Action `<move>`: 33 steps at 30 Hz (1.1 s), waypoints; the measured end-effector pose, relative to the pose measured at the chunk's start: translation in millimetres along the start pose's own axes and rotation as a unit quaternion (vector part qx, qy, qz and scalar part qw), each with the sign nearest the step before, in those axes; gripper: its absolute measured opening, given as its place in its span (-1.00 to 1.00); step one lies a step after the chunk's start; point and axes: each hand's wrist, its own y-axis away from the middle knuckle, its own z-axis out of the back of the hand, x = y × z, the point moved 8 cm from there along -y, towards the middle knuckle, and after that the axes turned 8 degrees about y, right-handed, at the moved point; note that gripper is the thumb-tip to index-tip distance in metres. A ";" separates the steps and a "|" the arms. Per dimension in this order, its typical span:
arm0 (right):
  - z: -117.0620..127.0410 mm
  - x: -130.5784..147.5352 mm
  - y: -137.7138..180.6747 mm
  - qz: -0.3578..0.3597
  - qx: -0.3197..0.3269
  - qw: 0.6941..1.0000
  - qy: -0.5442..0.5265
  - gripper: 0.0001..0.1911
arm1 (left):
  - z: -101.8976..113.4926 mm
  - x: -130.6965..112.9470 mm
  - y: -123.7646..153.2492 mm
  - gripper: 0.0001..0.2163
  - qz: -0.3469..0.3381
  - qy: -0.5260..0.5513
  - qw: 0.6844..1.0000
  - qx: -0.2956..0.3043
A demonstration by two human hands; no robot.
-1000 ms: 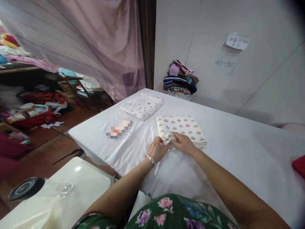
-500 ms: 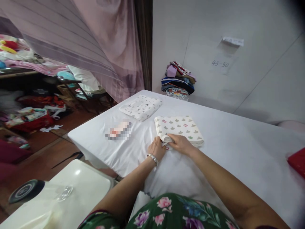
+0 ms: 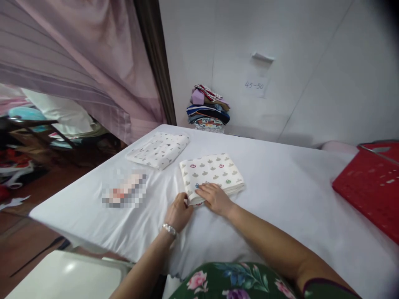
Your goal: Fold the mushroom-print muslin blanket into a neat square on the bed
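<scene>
**Squaring up the near edge of a folded cloth**

Head view: the folded cloth [image 3: 215, 172], printed with small shapes, lies on the white table [image 3: 286, 199] in front of the person. The right hand [image 3: 215, 198] rests flat on its near edge, fingers loosely spread. The left hand [image 3: 179, 211] is curled and seems to pinch the near left corner. The step looks like neatening the fold, which next calls for an even press along that edge.

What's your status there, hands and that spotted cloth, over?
Left hand curled at spotted cloth near corner, grip unclear. Right hand flat on top, open. Second cloth and red basket lie apart from it.
</scene>
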 end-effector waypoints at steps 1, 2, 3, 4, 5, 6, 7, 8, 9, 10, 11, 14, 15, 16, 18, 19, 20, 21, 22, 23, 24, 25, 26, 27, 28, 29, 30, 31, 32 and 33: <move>-0.4 0.5 -0.3 -0.002 0.003 1.000 0.003 -0.55 | 6.5 -1.2 0.9 -0.79 -0.007 0.022 1.000 -0.009; -1.0 1.2 -0.6 -0.001 0.007 1.000 0.005 -0.54 | 14.7 -4.0 1.4 -0.72 -0.018 0.039 0.999 -0.028; -1.4 2.1 -1.0 -0.001 0.011 1.000 0.006 -0.53 | 23.7 -8.5 1.6 -0.66 -0.034 0.049 0.997 -0.055; -1.6 3.0 -1.4 -0.002 0.014 1.000 0.008 -0.52 | 32.0 -14.9 1.4 -0.63 -0.056 0.051 0.993 -0.085; -1.8 4.0 -1.7 -0.005 0.018 1.000 0.009 -0.51 | 38.0 -22.3 0.9 -0.63 -0.084 0.045 0.989 -0.112; -1.6 5.0 -1.8 -0.008 0.021 1.000 0.010 -0.50 | 40.0 -30.1 0.0 -0.64 -0.115 0.031 0.985 -0.128; -1.1 5.9 -1.5 -0.010 0.024 1.000 0.011 -0.49 | 37.2 -37.1 -1.6 -0.65 -0.145 0.011 0.981 -0.128; 0.1 6.4 -0.5 -0.012 0.025 1.000 0.011 -0.48 | 30.2 -41.9 -3.7 -0.66 -0.168 -0.013 0.979 -0.114; 2.1 5.7 1.6 -0.014 0.024 1.000 0.009 -0.48 | 20.4 -43.6 -5.9 -0.66 -0.182 -0.039 0.978 -0.092; 5.0 3.5 5.2 -0.016 0.021 1.000 0.005 -0.47 | 9.5 -42.1 -8.0 -0.64 -0.186 -0.063 0.978 -0.067; 8.6 -1.3 10.5 -0.020 0.016 1.000 0.002 -0.46 | -0.4 -38.1 -9.4 -0.63 -0.183 -0.084 0.979 -0.045; 22.2 -34.4 38.2 -0.055 0.004 0.998 0.004 -0.46 | -16.7 -22.8 -9.6 -0.61 -0.165 -0.110 0.980 -0.022; 27.2 -51.3 50.8 -0.077 0.001 0.997 0.010 -0.48 | -18.6 -19.4 -8.6 -0.60 -0.165 -0.112 0.980 -0.021; 32.2 -70.3 64.5 -0.107 -0.003 0.994 0.017 -0.51 | -19.2 -17.0 -7.7 -0.60 -0.166 -0.112 0.979 -0.022; 43.0 -111.0 93.5 -0.195 -0.021 0.980 0.030 -0.58 | -19.0 -15.3 -6.6 -0.60 -0.167 -0.114 0.979 -0.023; 49.1 -130.2 108.1 -0.252 -0.044 0.966 0.027 -0.60 | -18.3 -15.8 -6.4 -0.60 -0.168 -0.116 0.979 -0.024; 53.6 -146.3 121.9 -0.308 -0.071 0.949 0.007 -0.62 | -17.3 -17.1 -6.5 -0.60 -0.169 -0.119 0.978 -0.027; 56.1 -158.5 133.9 -0.358 -0.099 0.928 -0.026 -0.63 | -16.0 -19.3 -6.7 -0.60 -0.170 -0.123 0.977 -0.032; 56.0 -166.6 143.2 -0.401 -0.126 0.905 -0.071 -0.64 | -14.5 -22.4 -6.9 -0.61 -0.175 -0.129 0.975 -0.037; 53.3 -170.8 149.1 -0.432 -0.146 0.881 -0.123 -0.65 | -13.0 -26.4 -7.0 -0.60 -0.183 -0.135 0.973 -0.042; 48.5 -171.7 151.0 -0.453 -0.156 0.860 -0.178 -0.66 | -11.8 -31.1 -6.9 -0.60 -0.195 -0.141 0.969 -0.047; 42.8 -170.1 149.6 -0.465 -0.155 0.842 -0.228 -0.68 | -11.1 -36.1 -6.7 -0.60 -0.211 -0.145 0.965 -0.049; 37.4 -167.4 146.3 -0.473 -0.147 0.826 -0.269 -0.70 | -11.0 -40.8 -6.4 -0.60 -0.228 -0.148 0.961 -0.049; 32.7 -164.3 142.2 -0.481 -0.135 0.813 -0.300 -0.71 | -11.5 -44.7 -6.2 -0.60 -0.244 -0.150 0.957 -0.047; 29.5 -161.8 138.5 -0.489 -0.124 0.801 -0.323 -0.71 | -12.3 -47.4 -6.2 -0.61 -0.256 -0.151 0.954 -0.046; 27.5 -160.0 135.3 -0.498 -0.115 0.790 -0.338 -0.69 | -13.6 -48.8 -6.4 -0.62 -0.264 -0.152 0.952 -0.043; 26.5 -158.9 132.9 -0.505 -0.109 0.782 -0.348 -0.65 | -15.2 -49.1 -6.7 -0.63 -0.269 -0.153 0.950 -0.040; 25.8 -158.4 130.9 -0.511 -0.102 0.776 -0.356 -0.62 | -16.9 -48.7 -7.0 -0.64 -0.271 -0.154 0.949 -0.037; 24.5 -158.0 128.9 -0.512 -0.090 0.773 -0.362 -0.60 | -18.5 -47.7 -7.1 -0.65 -0.273 -0.155 0.949 -0.036; 23.2 -157.8 127.1 -0.512 -0.077 0.774 -0.364 -0.58 | -19.9 -46.7 -7.1 -0.66 -0.275 -0.156 0.948 -0.036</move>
